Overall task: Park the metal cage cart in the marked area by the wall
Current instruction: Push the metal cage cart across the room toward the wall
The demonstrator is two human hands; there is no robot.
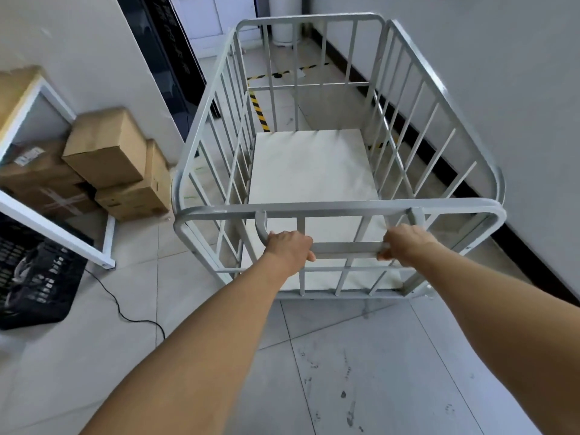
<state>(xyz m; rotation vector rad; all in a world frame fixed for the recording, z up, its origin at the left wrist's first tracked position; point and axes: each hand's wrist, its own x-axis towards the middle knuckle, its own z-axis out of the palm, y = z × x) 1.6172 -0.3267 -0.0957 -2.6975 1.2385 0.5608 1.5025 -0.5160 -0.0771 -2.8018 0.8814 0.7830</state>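
The grey metal cage cart (342,206) stands in front of me on the tiled floor, its barred sides open at the top and a pale flat base inside. My left hand (290,248) and my right hand (405,243) both grip the horizontal handle bar (345,248) on the cart's near end. Yellow-and-black striped tape (259,109) marks an area on the floor beyond and under the cart's far half, next to the white wall (502,89) on the right. Part of the tape is hidden behind the cart's bars and base.
Cardboard boxes (106,146) are stacked against the left wall beside a white-framed shelf (56,233). A black crate (34,271) sits at the left edge, with a black cable (125,312) trailing over the floor. A dark door panel (169,58) and a white cylinder (284,17) stand further back.
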